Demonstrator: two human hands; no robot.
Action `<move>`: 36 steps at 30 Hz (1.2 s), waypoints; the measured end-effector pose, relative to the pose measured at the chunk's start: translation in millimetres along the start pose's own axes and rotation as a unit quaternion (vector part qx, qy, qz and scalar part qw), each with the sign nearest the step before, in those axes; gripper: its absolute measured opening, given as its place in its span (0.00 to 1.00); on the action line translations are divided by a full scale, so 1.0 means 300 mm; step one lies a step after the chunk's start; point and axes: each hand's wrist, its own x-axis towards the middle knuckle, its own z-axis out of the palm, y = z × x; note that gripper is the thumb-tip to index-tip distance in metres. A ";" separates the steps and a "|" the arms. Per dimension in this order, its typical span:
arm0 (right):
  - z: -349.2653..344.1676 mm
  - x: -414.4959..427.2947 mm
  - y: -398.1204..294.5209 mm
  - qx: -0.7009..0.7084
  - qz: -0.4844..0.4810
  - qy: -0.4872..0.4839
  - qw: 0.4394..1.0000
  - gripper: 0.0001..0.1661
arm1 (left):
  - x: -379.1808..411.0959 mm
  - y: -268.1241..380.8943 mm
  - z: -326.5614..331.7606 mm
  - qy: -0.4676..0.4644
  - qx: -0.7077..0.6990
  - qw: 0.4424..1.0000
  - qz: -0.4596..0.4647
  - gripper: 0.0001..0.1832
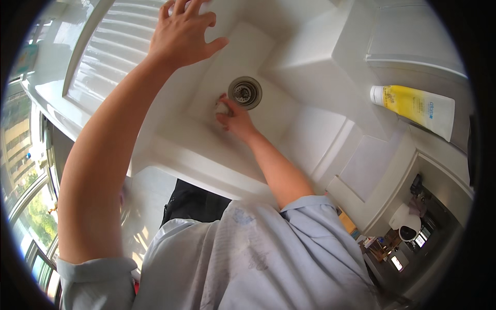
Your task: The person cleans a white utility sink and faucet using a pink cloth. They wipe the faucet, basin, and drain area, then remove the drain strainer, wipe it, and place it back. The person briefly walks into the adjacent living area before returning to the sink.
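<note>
My left hand [182, 37] reaches over the washboard side of a white laundry sink [186, 135]. Its thumb and bent fingers are apart, nothing shows in its grasp, and the top edge of the view cuts off some fingers. Down in the basin, my right hand [236, 120] is low over the floor, just beside the round metal drain [245, 93]. The right fingers are curled and blurred. Whether something small is between them, I cannot tell.
A ribbed white washboard [120, 42] slopes along the basin's left. On the ledge at right lies a yellow and white squeeze tube [414, 108] with a white cap. Windows [31, 193] line the left. Past a doorway at lower right, several items stand on a dark surface [430, 252].
</note>
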 end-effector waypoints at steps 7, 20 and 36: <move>-0.207 -0.265 -0.080 -0.179 0.020 -0.302 0.936 0.22 | -0.009 0.003 -0.017 -0.018 -0.002 1.000 -0.024 0.17; -0.091 -0.024 0.205 -0.445 -0.302 0.007 0.843 0.26 | -0.001 -0.022 -0.012 -0.036 -0.060 0.997 -0.021 0.19; -0.034 0.017 0.151 -0.471 -0.348 0.011 0.811 0.26 | 0.009 -0.005 -0.008 -0.028 -0.060 0.997 -0.027 0.19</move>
